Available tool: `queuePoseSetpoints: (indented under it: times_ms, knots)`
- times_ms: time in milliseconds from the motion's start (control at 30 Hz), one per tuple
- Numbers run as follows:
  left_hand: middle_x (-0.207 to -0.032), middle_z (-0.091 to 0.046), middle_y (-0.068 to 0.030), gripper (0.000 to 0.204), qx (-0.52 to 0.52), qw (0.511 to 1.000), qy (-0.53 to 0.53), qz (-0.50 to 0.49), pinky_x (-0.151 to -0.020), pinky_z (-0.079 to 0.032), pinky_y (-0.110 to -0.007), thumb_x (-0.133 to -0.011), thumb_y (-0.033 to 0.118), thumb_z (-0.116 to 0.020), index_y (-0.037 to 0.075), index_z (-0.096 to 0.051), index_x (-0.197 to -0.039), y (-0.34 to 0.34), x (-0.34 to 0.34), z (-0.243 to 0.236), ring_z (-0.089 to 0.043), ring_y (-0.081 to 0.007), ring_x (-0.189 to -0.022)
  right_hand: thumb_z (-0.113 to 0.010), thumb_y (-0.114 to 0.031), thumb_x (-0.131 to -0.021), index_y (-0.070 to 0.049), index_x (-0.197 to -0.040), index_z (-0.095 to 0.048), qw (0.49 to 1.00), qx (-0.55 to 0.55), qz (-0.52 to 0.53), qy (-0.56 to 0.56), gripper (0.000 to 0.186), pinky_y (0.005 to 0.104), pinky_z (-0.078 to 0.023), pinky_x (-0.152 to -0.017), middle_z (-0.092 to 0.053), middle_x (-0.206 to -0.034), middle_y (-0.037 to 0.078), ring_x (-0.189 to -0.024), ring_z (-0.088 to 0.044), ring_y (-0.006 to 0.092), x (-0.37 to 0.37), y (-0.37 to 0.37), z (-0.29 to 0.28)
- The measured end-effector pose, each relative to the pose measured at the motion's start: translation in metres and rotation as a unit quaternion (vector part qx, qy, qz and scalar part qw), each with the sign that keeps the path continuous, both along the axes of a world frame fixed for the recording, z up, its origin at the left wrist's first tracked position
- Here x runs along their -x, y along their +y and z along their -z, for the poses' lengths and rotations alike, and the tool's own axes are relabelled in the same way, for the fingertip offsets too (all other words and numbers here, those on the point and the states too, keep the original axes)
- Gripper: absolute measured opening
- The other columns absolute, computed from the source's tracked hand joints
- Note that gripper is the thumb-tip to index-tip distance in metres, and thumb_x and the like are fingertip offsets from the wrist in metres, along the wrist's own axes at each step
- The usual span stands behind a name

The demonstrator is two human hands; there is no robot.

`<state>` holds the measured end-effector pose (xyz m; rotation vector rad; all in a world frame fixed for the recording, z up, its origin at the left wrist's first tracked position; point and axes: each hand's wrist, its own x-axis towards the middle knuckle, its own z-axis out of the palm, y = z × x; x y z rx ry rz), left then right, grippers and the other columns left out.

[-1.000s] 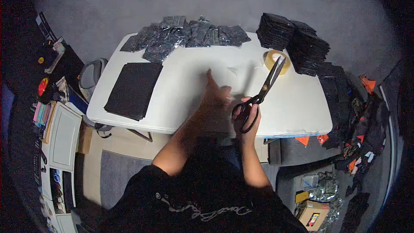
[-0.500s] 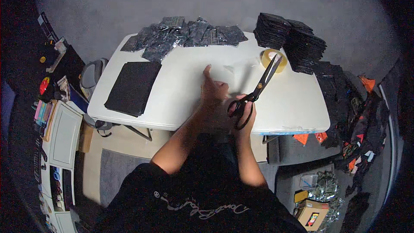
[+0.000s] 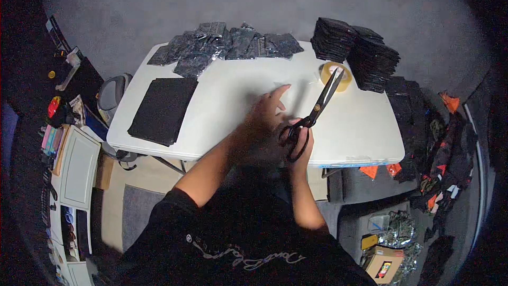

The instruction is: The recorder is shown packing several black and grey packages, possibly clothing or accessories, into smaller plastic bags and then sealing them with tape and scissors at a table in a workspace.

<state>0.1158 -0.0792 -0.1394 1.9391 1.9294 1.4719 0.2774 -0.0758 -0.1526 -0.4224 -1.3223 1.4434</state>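
Black-handled scissors [image 3: 318, 108] are in my right hand [image 3: 304, 142], its fingers wrapped round the loops. Their blades point up and away to the right, slightly apart at the tips, in front of a roll of yellowish tape [image 3: 326, 81]. My left hand [image 3: 266, 110] hovers just left of the scissors with its fingers stretched out and holds nothing. Part of that hand is in shadow. Both hands are over the white folding table [image 3: 222, 103]. At the table's left lies a flat stack of black sheets [image 3: 163, 109].
Along the far edge are several dark packets in clear plastic [image 3: 238, 42]. Tall piles of folded black pieces [image 3: 370, 58] stand at the far right corner. Beyond the right edge hang dark and orange scraps [image 3: 450, 100]. A cardboard box [image 3: 382, 265] sits low at the right.
My left hand has turned, its outstretched fingers swinging from pointing up to pointing right, nearer the scissors. My right hand and the scissors have barely moved.
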Motion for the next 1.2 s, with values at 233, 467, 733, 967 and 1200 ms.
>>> queuePoseSetpoints:
  times_ms: [233,467,733,967,1200]
  knots:
    - [-0.075,-0.068,-0.0134,0.070,0.023,0.998,-0.049,0.044,-0.073,-0.056,-0.039,-0.079,-0.002,-0.065,0.007,-0.043,-0.146,0.011,0.011,0.001,-0.069,-0.0281,-0.071,-0.038,-0.046,-0.107,-0.002,-0.112,-0.054,1.000,0.001,-0.029,0.008,0.047,0.0270,-0.040,-0.052,-0.055,-0.069,0.005,-0.055,-0.051,0.0148,0.001,0.006,0.008]
    - [-0.080,-0.071,-0.0087,0.064,-0.015,0.987,-0.162,0.000,-0.071,-0.055,-0.033,-0.084,0.001,-0.068,0.011,-0.044,-0.143,0.003,0.051,-0.033,-0.068,-0.0182,-0.071,-0.047,-0.033,-0.105,-0.005,-0.103,-0.059,0.997,0.020,-0.043,-0.056,0.031,0.0251,-0.039,-0.056,-0.055,-0.069,0.004,-0.060,-0.050,0.0135,-0.008,0.002,0.000]
    - [-0.088,-0.065,-0.0059,0.068,-0.073,0.992,0.007,-0.105,-0.075,-0.052,-0.033,-0.078,0.011,-0.082,0.013,-0.050,-0.139,-0.019,0.092,-0.116,-0.061,-0.0187,-0.079,-0.077,-0.017,-0.077,-0.004,-0.102,-0.072,0.869,-0.185,-0.085,-0.451,0.028,0.0401,-0.053,-0.072,-0.068,-0.082,0.018,-0.075,-0.067,0.0334,-0.058,0.002,-0.074]
    - [-0.089,-0.063,-0.0064,0.073,-0.144,0.967,0.150,-0.149,-0.079,-0.052,-0.033,-0.074,0.015,-0.086,0.010,-0.052,-0.138,-0.043,0.081,-0.123,-0.059,-0.0191,-0.080,-0.078,-0.018,-0.077,-0.003,-0.090,-0.071,0.835,-0.286,-0.040,-0.468,0.022,0.0412,-0.051,-0.067,-0.067,-0.076,0.020,-0.067,-0.066,0.0356,-0.014,0.007,-0.064]
    - [-0.090,-0.064,-0.0073,0.072,-0.199,0.949,0.192,-0.153,-0.077,-0.051,-0.039,-0.068,0.022,-0.090,0.012,-0.055,-0.131,-0.057,0.063,-0.102,-0.061,-0.0263,-0.083,-0.076,-0.020,-0.080,-0.004,-0.096,-0.072,0.827,-0.341,-0.035,-0.446,0.022,0.0423,-0.055,-0.074,-0.070,-0.089,0.021,-0.079,-0.068,0.0367,0.021,0.029,-0.052]
